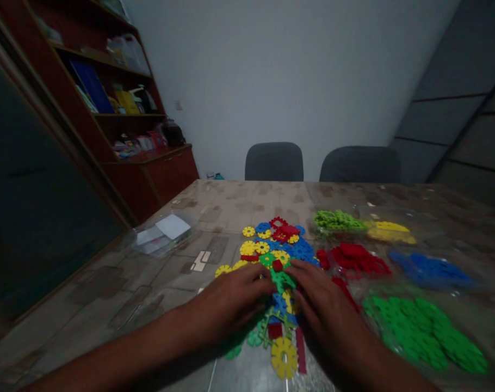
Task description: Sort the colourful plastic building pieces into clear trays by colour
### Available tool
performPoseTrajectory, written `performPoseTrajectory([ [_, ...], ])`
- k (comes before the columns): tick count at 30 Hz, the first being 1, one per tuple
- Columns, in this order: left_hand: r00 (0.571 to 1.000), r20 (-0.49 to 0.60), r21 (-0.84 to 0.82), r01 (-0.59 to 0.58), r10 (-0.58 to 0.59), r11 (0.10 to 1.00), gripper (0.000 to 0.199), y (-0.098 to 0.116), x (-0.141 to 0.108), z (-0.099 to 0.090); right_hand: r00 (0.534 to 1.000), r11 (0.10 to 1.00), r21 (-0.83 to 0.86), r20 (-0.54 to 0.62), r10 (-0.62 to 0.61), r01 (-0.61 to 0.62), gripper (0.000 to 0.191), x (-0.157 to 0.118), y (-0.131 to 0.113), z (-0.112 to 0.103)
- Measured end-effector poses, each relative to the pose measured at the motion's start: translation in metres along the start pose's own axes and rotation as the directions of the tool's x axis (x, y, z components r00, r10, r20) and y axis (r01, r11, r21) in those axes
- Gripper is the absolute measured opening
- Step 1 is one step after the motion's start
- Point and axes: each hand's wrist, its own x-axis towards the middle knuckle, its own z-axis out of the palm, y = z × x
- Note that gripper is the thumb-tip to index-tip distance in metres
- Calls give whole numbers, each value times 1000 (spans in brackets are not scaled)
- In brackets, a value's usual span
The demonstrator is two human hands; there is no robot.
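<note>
A heap of flat plastic building pieces lies between my two hands, with a green notched piece (283, 281) and a small red square piece (277, 265) near its middle. My left hand (243, 291) rests at the heap's left side, its fingers curled inward and close together; what they hold, if anything, is hidden. From the right, my right hand (319, 296) reaches in with fingers extended and slightly apart, touching the heap's edge. Nearest me lie a yellow notched disc (284, 357), a light green lattice piece (267, 326) and a dark red strip (300, 351).
Clear bags hold green pieces (425, 332), blue pieces (433, 269), red pieces (357, 258), yellow pieces (390, 231) and lime pieces (339, 220) on the right. A clear packet with white paper (173, 226) lies left. Two grey chairs (274, 161) stand behind the table (231, 204).
</note>
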Motion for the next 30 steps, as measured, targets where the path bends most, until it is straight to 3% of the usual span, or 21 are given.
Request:
performPoseTrajectory([
  [3, 994, -95, -36, -48, 44, 998, 26, -35, 35, -18, 994, 974, -223, 89, 70, -49, 37, -10, 3, -16],
  [4, 995, -97, -47, -17, 12, 999, 25, -48, 49, -22, 990, 956, -289, 111, 89, -53, 38, -13, 4, -17],
  [8, 989, -132, -72, 51, -60, 996, 38, -92, 101, -25, 979, 889, -452, 142, 145, -66, 49, -22, 12, -7],
  [13, 993, -86, -162, 64, -78, 985, 44, -110, 132, -13, 976, 880, -465, 131, 173, -94, 53, -22, 25, 5],
  [16, 999, -25, -240, 38, -45, 970, 37, -104, 126, -9, 990, 955, -294, 123, 76, -37, 53, -20, 23, 5],
  [20, 998, 47, -333, -12, 29, 943, 26, -86, 107, -14, 1000, 1000, -11, 22, -15, 15, 46, -9, 14, -2],
  [25, 998, -54, -312, -29, 12, 950, 23, -68, 81, -29, 992, 992, 124, -126, -3, 18, 42, 12, 15, -26],
  [27, 992, -121, -270, -12, -22, 963, 24, -68, 66, -32, 997, 992, 127, -78, -11, 20, 42, 14, 20, -36],
  [30, 977, -199, -216, 37, -81, 976, 24, -73, 40, -29, 995, 996, 67, 87, 54, -60, 42, -1, 28, -47],
])
